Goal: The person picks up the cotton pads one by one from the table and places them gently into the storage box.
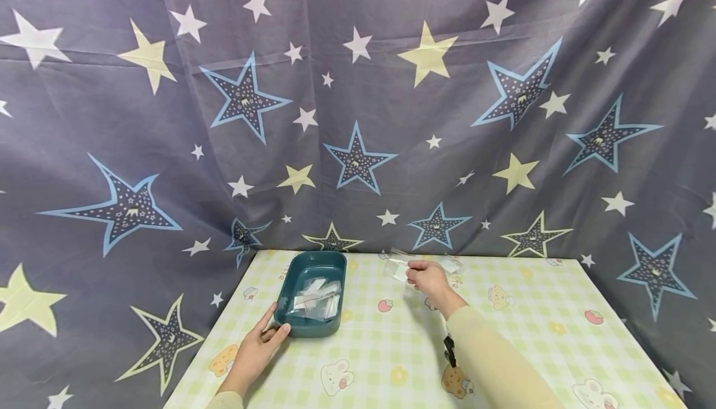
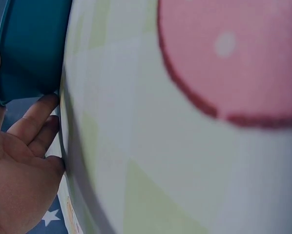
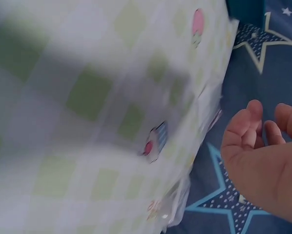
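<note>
A teal plastic bin (image 1: 310, 329) stands at the left of the table, with several clear plastic bags (image 1: 316, 300) with white patches inside it. My left hand (image 1: 258, 350) touches the bin's near left corner, its fingers fairly straight; the left wrist view shows fingertips (image 2: 48, 105) against the lower wall. My right hand (image 1: 429, 280) hovers near the table's back edge, beside one clear bag (image 1: 396, 269) lying there. Another clear bag (image 1: 450, 264) lies behind that hand. In the right wrist view, the right hand (image 3: 263, 156) has loosely bent fingers, with nothing visible between them.
A light green checked cloth with cartoon prints covers the table (image 1: 391, 340). Behind the table's back edge hangs a dark grey curtain (image 1: 369, 104) with stars. A small black object (image 1: 450, 350) shows beside the right sleeve, partly hidden by it.
</note>
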`<state>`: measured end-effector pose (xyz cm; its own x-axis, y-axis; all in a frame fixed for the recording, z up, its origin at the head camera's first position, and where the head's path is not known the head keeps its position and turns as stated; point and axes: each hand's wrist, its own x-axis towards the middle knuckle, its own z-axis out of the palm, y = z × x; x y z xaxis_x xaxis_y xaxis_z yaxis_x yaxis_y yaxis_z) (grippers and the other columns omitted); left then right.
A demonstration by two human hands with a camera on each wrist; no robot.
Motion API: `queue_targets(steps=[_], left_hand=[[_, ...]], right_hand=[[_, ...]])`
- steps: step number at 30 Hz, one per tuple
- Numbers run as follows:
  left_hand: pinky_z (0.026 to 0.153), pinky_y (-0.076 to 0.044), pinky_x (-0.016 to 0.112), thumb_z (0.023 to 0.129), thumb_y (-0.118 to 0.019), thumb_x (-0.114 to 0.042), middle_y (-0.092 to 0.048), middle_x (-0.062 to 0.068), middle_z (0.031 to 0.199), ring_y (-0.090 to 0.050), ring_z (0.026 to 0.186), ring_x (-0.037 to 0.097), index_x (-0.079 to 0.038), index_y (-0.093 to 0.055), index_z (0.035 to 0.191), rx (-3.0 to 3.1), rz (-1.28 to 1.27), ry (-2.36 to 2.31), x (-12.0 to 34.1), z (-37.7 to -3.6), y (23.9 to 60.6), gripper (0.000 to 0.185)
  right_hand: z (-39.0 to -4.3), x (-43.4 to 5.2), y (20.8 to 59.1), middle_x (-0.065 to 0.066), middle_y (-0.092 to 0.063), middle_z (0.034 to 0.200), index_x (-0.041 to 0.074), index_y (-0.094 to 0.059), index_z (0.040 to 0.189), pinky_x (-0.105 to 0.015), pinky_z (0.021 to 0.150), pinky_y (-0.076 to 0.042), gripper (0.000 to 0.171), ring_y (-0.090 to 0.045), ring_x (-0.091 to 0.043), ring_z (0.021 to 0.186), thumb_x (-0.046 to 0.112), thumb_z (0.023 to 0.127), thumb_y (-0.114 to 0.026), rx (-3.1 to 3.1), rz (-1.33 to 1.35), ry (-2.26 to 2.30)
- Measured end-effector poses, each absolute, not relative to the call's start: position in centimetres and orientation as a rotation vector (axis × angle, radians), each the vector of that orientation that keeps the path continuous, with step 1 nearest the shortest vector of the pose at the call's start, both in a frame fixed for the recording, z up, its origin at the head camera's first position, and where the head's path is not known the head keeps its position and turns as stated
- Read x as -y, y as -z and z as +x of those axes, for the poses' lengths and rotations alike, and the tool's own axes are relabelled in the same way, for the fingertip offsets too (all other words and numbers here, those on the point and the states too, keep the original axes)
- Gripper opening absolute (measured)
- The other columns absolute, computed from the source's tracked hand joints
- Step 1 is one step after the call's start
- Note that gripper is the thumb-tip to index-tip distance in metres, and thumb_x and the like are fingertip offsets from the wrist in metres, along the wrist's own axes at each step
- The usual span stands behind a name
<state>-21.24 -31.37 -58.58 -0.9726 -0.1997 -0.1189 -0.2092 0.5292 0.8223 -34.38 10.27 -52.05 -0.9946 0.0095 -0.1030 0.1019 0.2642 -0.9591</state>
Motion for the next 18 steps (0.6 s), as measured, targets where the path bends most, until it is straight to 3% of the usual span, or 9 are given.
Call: queue_targets(steps=[9,18], left_hand=[[0.115,-0.051,0.059,0.098,-0.066,-0.068,-0.055,0.028,0.155,-0.054,0.147,0.042,-0.036,-0.024,0.172,-2.742,-0.376,-1.478,31.4,-21.3,58.7,0.091],[0.115,-0.052,0.057,0.098,-0.066,-0.068,-0.05,0.03,0.159,-0.054,0.147,0.043,-0.033,-0.025,0.172,-2.762,-0.356,-1.477,31.4,-21.3,58.8,0.091]], right_hand=[[-34.9,-11.6,53.2,-0.02,-0.072,0.133,0.0,-0.068,0.141,-0.048,0.1,-0.06,0.04,-0.072,-0.034,0.118,0.015,0.104,-0.066,-2.68,0.048,1.577],[-35.0,-11.1,53.2,-0.026,-0.07,0.139,-0.002,-0.065,0.144,-0.057,0.113,-0.053,0.045,-0.065,-0.045,0.132,0.014,0.102,-0.071,-2.884,-0.195,1.26]])
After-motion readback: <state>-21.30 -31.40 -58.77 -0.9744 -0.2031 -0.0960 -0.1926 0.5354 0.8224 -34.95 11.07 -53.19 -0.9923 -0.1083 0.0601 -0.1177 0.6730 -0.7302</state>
